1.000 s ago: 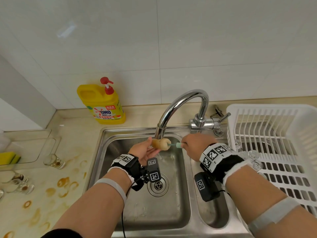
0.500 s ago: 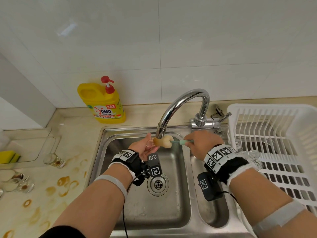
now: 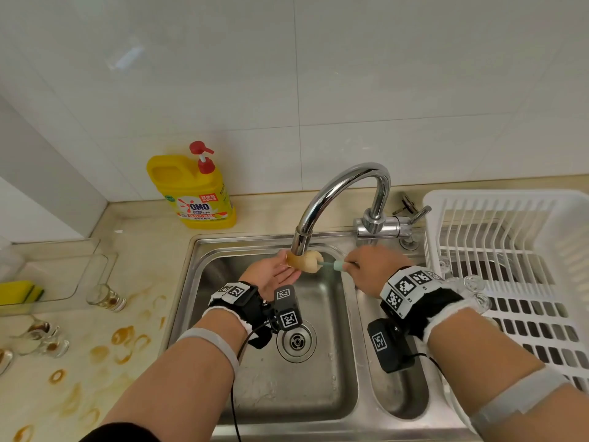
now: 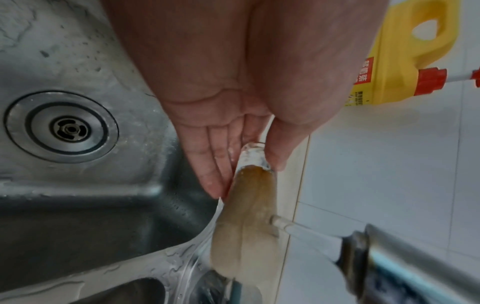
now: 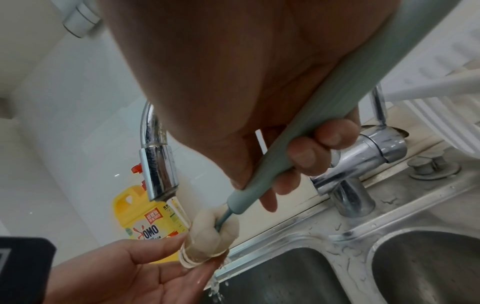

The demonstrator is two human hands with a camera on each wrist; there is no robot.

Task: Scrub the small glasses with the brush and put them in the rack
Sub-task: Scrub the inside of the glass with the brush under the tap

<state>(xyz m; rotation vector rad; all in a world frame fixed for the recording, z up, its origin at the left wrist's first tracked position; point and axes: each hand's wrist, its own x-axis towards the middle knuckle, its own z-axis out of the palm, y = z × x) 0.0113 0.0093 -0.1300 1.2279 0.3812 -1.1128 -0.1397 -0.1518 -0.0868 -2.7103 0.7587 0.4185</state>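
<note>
My left hand (image 3: 288, 268) pinches a small glass (image 3: 292, 259) on its side between thumb and fingers, right under the faucet spout (image 3: 301, 242). In the left wrist view the glass (image 4: 253, 156) shows brownish liquid around the brush head (image 4: 246, 226). My right hand (image 3: 366, 269) grips the pale green brush handle (image 5: 285, 164). The beige sponge head (image 5: 210, 232) is partly inside the glass (image 5: 194, 255). Water runs from the spout over both. The white rack (image 3: 497, 196) stands to the right of the sink.
Clear glasses (image 3: 471, 288) lie in the rack's near left corner. Dirty glasses (image 3: 106, 298) stand on the stained counter at left, with more (image 3: 41, 339) at the edge. A yellow detergent bottle (image 3: 194, 193) stands behind the sink (image 3: 223, 247). A yellow sponge (image 3: 19, 291) lies far left.
Both hands have risen slightly towards the spout. My right hand has shifted a little to the right with the brush, and more of the sponge head shows outside the glass.
</note>
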